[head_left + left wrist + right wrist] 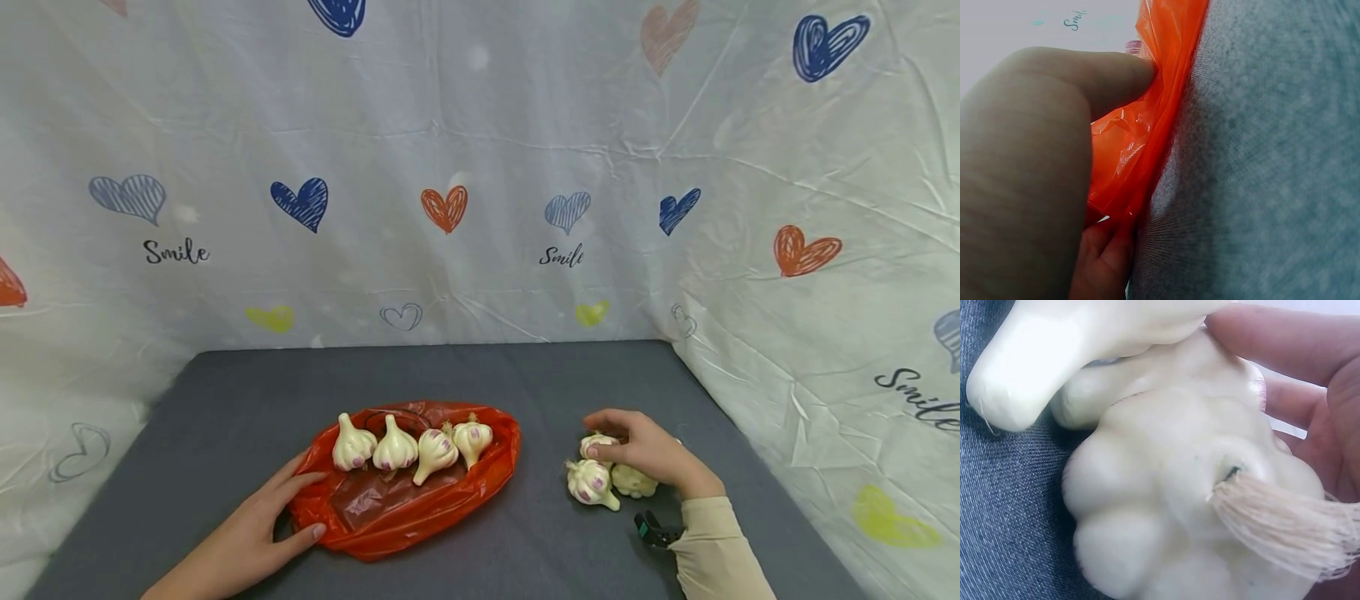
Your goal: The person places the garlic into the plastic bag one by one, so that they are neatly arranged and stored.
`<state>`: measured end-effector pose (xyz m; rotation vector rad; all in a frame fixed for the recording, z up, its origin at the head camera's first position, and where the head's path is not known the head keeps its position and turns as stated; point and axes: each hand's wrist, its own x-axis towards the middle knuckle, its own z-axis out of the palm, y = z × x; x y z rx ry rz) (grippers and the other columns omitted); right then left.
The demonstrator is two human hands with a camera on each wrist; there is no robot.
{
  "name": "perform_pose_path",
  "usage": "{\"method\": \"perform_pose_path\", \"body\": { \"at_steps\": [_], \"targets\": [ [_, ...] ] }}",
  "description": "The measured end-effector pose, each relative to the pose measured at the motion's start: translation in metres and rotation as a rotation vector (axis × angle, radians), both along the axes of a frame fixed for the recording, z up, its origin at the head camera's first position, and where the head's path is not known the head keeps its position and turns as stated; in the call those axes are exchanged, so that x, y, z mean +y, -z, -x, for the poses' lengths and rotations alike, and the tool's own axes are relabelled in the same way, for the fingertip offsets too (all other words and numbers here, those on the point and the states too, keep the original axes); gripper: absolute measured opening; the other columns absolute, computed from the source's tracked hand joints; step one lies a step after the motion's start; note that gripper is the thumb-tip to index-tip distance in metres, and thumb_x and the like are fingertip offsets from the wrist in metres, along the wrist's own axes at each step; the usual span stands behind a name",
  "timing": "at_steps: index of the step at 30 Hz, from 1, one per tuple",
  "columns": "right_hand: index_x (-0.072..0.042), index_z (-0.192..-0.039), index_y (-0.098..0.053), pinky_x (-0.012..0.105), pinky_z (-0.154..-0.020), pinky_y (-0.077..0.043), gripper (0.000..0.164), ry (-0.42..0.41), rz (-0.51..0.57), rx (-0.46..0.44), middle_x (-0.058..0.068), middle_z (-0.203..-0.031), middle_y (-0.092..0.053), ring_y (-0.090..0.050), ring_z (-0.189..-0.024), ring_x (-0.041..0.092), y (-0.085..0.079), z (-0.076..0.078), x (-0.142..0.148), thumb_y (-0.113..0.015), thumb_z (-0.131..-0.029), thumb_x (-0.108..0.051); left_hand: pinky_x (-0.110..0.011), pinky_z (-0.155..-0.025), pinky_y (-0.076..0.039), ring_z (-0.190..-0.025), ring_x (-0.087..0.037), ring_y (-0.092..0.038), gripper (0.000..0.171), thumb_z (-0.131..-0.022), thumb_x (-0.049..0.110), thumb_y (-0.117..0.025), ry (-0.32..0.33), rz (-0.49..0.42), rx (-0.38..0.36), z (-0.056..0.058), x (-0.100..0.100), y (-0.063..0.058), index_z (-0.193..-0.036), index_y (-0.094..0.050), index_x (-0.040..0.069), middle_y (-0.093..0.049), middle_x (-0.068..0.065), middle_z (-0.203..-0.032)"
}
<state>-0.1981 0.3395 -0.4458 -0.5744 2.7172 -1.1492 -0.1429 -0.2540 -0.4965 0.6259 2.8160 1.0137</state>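
**Left and Right, Set Well Apart**

My left hand (258, 517), fingers extended and thumb spread, touches the left end of a crumpled, glossy red plastic bag (420, 527), on which four rounded, white-and-purple garlic bulbs (395, 448) lie in a row. My right hand (647, 447) curls its fingers and thumb round a white garlic bulb with purple streaks (594, 440), beside two similar loose bulbs (591, 482) on the dark grey, cloth-covered table (420, 375).

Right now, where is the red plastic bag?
In the head view, the red plastic bag lies on the gray tabletop, left of centre. The left hand touches its left edge, and garlic bulbs cluster apart to its right.
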Motion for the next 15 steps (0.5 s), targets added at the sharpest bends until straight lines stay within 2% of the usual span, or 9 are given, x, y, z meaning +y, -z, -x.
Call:
{"method": "perform_pose_path", "body": {
  "at_steps": [8,15],
  "targets": [
    [-0.003,-0.145,-0.068,0.059,-0.107,-0.051,0.056,0.04,-0.001,-0.016,0.015,-0.139,-0.071,-0.064,-0.133,0.039,0.0035,0.0009,0.0012,-0.079,-0.103,-0.039,-0.072,-0.104,-0.05,-0.153,-0.058,-0.036,0.07,-0.1,0.06,-0.075,-0.002,0.005,-0.01,0.0007,-0.0001,0.0001,-0.154,-0.059,0.019,-0.025,-0.025,-0.176],
    [-0.003,-0.144,-0.068,0.056,-0.106,-0.053,0.053,0.052,-0.005,0.027,0.016,-0.139,-0.071,-0.065,-0.131,0.037,-0.0001,0.0004,-0.0015,-0.078,-0.104,-0.036,-0.072,-0.103,-0.05,-0.153,-0.058,-0.037,0.069,-0.1,0.06,-0.075,-0.002,0.007,-0.002,0.0009,-0.0007,0.0018,-0.154,-0.059,0.02,-0.025,-0.025,-0.176]
  ]
}}
